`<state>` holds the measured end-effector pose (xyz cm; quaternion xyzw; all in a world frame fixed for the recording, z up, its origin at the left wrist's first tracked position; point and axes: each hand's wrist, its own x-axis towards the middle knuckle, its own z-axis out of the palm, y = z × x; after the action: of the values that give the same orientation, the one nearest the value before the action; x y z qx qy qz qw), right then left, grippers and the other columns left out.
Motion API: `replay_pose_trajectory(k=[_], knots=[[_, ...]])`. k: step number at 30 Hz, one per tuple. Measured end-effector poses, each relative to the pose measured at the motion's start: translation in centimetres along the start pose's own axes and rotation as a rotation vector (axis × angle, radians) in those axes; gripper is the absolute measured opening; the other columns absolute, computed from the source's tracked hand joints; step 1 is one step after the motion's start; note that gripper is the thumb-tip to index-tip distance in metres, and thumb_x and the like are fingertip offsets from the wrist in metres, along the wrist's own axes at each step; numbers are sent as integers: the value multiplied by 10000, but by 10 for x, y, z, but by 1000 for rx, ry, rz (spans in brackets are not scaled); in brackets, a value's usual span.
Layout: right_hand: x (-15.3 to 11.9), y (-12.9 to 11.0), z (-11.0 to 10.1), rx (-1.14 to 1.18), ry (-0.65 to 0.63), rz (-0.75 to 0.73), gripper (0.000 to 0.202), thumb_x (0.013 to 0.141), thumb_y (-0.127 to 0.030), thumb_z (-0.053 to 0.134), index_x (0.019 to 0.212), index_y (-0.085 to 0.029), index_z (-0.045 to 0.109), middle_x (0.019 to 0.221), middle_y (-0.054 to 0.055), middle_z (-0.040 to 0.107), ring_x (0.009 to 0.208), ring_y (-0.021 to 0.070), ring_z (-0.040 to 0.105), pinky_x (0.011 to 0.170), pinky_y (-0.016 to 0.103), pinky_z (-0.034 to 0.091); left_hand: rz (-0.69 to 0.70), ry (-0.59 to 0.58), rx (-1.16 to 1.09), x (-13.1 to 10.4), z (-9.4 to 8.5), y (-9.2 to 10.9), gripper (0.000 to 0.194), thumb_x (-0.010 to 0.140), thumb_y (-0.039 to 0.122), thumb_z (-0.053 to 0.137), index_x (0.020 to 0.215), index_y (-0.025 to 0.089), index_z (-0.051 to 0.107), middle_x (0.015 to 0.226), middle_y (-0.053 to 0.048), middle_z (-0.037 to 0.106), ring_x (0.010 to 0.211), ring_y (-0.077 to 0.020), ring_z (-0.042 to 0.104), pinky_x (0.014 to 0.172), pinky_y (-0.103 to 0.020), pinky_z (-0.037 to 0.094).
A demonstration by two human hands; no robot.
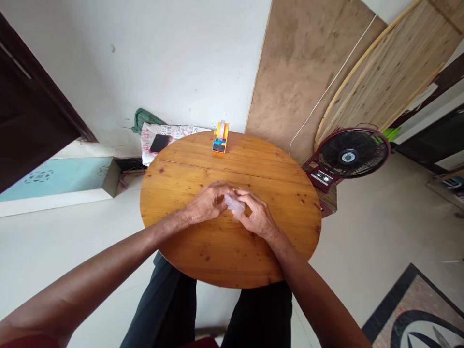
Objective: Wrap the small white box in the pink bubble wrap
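Between my two hands is a small translucent whitish-purple piece (235, 203), which looks like crumpled plastic; its exact kind is hard to make out. My left hand (210, 202) grips it from the left with thumb and fingers closed. From the right, my right hand (256, 212) pinches the same piece, fingers curled over its top and thumb below. Both hands are over the middle of the round wooden table (203, 251). At the table's far edge stands an orange and blue tape dispenser (220, 140) with a roll of clear tape.
A dark phone (159, 143) lies on a printed white sack (145, 133) behind the table. To the right, a fan (348, 157) stands close to the table's edge. A large round wooden board (384, 72) leans on the wall, with a white cord (326, 92) hanging beside it.
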<state>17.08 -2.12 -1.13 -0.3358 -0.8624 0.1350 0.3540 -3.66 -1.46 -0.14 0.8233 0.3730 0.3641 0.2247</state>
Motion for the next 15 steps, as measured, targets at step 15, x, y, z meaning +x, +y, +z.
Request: replay_pose_trajectory(k=[15], knots=[[-3, 8, -4, -108, -140, -33, 328, 823, -89, 510, 1114, -225, 579, 1369, 88, 564, 1318, 214, 478, 1084, 422, 393, 199, -89, 345, -19, 5, -21, 435, 832, 185, 597, 1266, 199, 576, 1493, -164, 405, 1396, -303, 367, 1100, -492, 375]])
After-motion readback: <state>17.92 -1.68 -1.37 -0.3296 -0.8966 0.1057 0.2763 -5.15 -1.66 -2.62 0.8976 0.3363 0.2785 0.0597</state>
